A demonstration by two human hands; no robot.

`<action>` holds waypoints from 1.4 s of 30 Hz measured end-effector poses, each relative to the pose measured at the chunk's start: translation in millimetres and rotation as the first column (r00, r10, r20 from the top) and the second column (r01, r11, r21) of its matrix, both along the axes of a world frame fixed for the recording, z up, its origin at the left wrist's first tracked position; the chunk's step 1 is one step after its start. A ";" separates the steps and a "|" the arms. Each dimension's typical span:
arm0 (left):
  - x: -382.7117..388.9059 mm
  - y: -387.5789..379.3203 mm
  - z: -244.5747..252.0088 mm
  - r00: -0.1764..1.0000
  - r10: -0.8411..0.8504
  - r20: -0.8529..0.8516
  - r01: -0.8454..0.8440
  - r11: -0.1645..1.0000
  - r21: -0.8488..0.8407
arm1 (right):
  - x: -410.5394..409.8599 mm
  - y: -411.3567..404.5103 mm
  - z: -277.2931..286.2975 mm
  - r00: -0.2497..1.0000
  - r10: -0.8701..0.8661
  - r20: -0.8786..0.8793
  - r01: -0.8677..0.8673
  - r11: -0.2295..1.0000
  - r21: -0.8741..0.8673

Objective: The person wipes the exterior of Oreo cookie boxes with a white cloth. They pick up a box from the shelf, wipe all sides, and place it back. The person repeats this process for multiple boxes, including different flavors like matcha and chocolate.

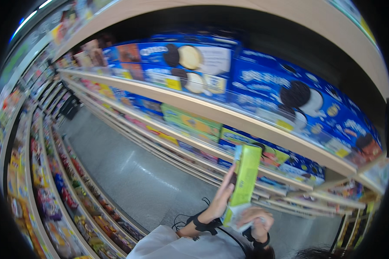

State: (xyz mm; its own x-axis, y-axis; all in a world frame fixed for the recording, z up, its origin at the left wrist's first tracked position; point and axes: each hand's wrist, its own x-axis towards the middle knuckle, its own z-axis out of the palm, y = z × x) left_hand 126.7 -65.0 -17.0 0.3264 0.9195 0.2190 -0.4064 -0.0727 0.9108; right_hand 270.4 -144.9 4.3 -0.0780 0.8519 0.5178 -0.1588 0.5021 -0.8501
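A long green cookie box (246, 174) stands tilted in front of me. My left hand (224, 194) grips it along its left side. At the lower end of the box, my right hand (256, 220) has bent fingers around a crumpled whitish cloth or wrap (241, 215) that lies against the box. Both wrists wear black straps. Blue Oreo boxes (262, 84) fill the shelf beyond my hands, and the near face of the green box bears small dark writing.
A wooden shelf edge (188, 100) with clear plastic and price tags runs across the view. Below it, green cookie boxes (191, 123) stand on a lower shelf. Grey floor (126, 162) separates this rack from the snack shelves (64, 194) at left. Black cables (181, 220) hang near my waist.
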 end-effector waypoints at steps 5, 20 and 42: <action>-10.6 -6.4 -0.6 0.998 -0.028 -0.064 0.032 0.998 0.059 | 2.7 5.3 -8.3 0.778 -0.628 -0.036 0.566 0.724 -0.393; 6.1 -19.2 3.8 0.990 -0.140 0.013 0.141 0.987 -0.083 | 12.7 -18.8 -40.5 0.895 -0.368 0.252 0.446 0.756 -0.480; 4.9 -14.4 1.8 0.906 -0.219 0.363 0.330 0.902 -0.279 | 36.3 -10.1 -4.5 0.932 -0.328 0.151 0.355 0.754 -0.553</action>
State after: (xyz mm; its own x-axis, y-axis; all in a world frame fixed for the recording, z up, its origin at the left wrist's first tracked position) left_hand 131.6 -79.4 -15.2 0.5403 0.8395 0.0570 -0.6346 0.3621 0.6827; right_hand 306.7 -154.9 -0.2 0.2647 0.9626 -0.0582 -0.0268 -0.0529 -0.9982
